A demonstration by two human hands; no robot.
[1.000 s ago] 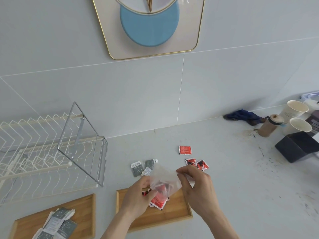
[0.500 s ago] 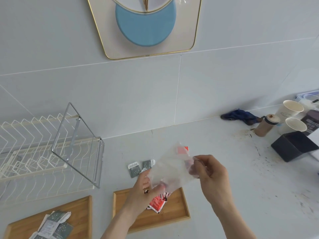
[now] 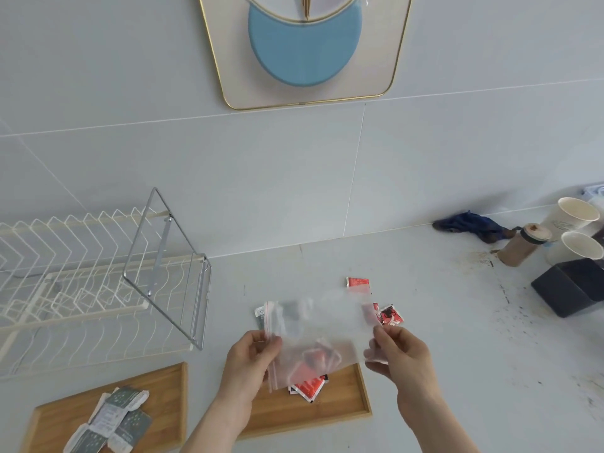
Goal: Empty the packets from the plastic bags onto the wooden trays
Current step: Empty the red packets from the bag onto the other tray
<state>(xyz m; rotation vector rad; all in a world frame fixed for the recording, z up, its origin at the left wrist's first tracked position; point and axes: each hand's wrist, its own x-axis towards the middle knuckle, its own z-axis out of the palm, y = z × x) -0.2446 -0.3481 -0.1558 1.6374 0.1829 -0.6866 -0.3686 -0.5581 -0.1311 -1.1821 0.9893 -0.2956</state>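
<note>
Pale grey countertop runs back to a tiled wall, and you stand over it with a clear zip-top plastic bag stretched between your hands. Your left hand is closed in a pinch on the bag's red-lined zip edge, thumb on the near face. Your right hand is closed on the opposite end, fingertips gathered on the film. Held this way, the bag hangs sideways above the right-hand shallow wooden tray.

Through the film, red shapes show; you cannot tell from here whether 1 packet is in the bag or whether these are the ones lying beneath it. A small heap of red foil sauce packets lies on that tray just under the bag, so this bag looks emptied or nearly so.

Further out, the left-hand wooden tray carries a pile of grey-and-white sachets, which reads as an earlier bag dealt with. What is left appears to be strays: 1 red packet and a pair of red packets sit on the bare counter beyond the bag, and grey sachets peek out behind its left edge. You would likely need to gather these onto the matching trays.

White wire dish rack stands at the left; paper cups and a dark blue cloth are well apart at the right.
</note>
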